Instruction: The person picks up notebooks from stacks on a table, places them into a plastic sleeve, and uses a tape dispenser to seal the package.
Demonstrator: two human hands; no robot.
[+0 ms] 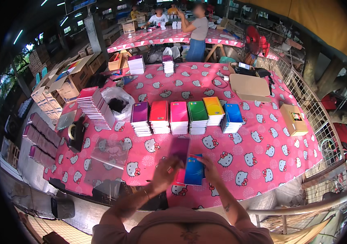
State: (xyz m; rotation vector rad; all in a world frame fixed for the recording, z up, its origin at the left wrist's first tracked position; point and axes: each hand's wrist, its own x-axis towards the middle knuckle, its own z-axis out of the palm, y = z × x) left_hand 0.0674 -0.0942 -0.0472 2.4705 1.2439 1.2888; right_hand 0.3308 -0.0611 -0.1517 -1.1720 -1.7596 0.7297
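My left hand [168,169] grips a purple notebook [180,147], slightly blurred, above the table. Just right of it, a blue notebook [194,171] lies over a pink one, whose edge shows at the lower left. My right hand [211,169] has its fingers closed on the blue notebook's right edge. Beyond my hands stands a row of notebook stacks: purple [140,118], red [159,116], pink [179,117], green [198,116], yellow [213,106] and blue [233,117].
At left stand a tall notebook stack [96,107], a tape dispenser [75,135] and clear plastic bags [109,153]. A plastic bag with dark contents [118,103] lies behind. Right are a cardboard sheet [249,86] and a small box [293,120]. Several people work at a far table [157,38].
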